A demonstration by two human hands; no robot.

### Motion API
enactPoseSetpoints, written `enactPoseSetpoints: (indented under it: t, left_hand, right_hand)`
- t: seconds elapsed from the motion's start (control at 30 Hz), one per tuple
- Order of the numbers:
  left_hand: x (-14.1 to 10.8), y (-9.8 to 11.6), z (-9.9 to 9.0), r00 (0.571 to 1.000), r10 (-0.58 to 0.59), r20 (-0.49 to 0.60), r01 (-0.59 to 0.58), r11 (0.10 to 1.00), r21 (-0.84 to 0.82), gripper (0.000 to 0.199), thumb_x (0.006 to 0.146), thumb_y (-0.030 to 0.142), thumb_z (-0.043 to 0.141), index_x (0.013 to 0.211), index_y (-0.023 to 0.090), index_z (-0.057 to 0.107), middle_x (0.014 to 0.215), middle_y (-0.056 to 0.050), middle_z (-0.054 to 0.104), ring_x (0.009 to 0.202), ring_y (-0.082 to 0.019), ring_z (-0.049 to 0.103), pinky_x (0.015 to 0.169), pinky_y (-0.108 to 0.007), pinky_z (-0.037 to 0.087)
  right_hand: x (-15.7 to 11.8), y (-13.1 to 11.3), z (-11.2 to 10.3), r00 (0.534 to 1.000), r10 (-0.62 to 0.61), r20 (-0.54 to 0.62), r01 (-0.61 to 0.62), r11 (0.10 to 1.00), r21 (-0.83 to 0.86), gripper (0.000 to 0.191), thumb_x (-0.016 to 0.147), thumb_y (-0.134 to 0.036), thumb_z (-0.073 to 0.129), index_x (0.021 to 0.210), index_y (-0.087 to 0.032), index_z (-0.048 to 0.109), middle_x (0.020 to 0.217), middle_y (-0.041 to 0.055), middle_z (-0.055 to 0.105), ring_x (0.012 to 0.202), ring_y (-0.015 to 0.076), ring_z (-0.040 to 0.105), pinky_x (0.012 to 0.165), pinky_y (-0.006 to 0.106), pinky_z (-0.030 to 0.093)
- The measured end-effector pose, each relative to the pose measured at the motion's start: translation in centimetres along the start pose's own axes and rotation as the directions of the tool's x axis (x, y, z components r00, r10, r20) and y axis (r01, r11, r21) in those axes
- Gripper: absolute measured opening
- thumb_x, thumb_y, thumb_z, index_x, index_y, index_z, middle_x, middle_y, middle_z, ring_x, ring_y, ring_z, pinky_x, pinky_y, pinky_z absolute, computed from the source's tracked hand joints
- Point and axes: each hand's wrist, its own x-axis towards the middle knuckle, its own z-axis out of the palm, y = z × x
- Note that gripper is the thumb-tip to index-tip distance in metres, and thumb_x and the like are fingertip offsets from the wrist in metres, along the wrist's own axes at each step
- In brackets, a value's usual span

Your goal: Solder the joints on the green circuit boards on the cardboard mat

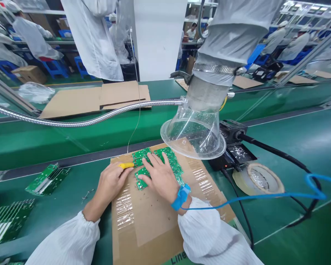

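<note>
Your left hand [112, 180] grips a yellow tool [126, 165]; your right hand [161, 176], fingers spread, presses on green circuit boards [169, 159] atop cardboard [154, 217].

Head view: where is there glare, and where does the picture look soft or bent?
Head view: glints on the clear tape strips, pale sheen on the green bench at right; background people soft; those near the side edges slanted, likely wide-lens distortion.

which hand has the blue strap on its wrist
The right hand, spread over green boards, has the blue strap. The left hand, holding a yellow object, shows a bare wrist.
</note>
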Motion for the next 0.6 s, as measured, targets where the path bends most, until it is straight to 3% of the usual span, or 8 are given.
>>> enactPoseSetpoints:
  t: [0.1, 0.3, 0.6]
  left_hand:
    - [0.1, 0.1, -0.1, 1.0, 0.022, 0.018, -0.02, 0.997, -0.072, 0.02, 0.101, 0.035, 0.058, 0.1, 0.021, 0.073, 0.099, -0.004, 0.077, 0.092, -0.019, 0.071, 0.084, -0.033, 0.055]
    - [-0.6, 0.3, -0.2, 0.992, 0.089, 0.087, -0.082, 0.993, -0.083, 0.018, 0.101, 0.033, 0.059, 0.103, 0.022, 0.072, 0.097, -0.004, 0.077, 0.09, -0.018, 0.072, 0.081, -0.032, 0.055]
    - [-0.5, -0.1, -0.2, 0.973, 0.211, 0.092, -0.21, 0.978, -0.014, 0.012, 0.1, 0.026, 0.059, 0.102, 0.022, 0.07, 0.099, -0.004, 0.077, 0.091, -0.018, 0.072, 0.08, -0.031, 0.054]
  right_hand:
    - [-0.5, 0.1, 0.4, 1.0, -0.022, -0.008, 0.022, 0.999, -0.028, 0.051, 0.105, -0.054, 0.047, 0.139, -0.018, 0.061, 0.153, 0.0135, 0.057, 0.148, 0.0336, 0.043, 0.126, 0.065, 0.019]
    - [-1.6, 0.1, -0.2, 0.998, -0.053, 0.017, 0.053, 0.999, 0.004, 0.057, 0.104, -0.059, 0.045, 0.144, -0.019, 0.056, 0.158, 0.0102, 0.051, 0.152, 0.0319, 0.037, 0.127, 0.066, 0.018]
    - [-1.8, 0.0, 0.6, 0.997, -0.079, 0.021, 0.079, 0.996, 0.031, 0.057, 0.104, -0.056, 0.049, 0.144, -0.018, 0.056, 0.155, 0.0118, 0.055, 0.146, 0.0286, 0.047, 0.13, 0.057, 0.019]
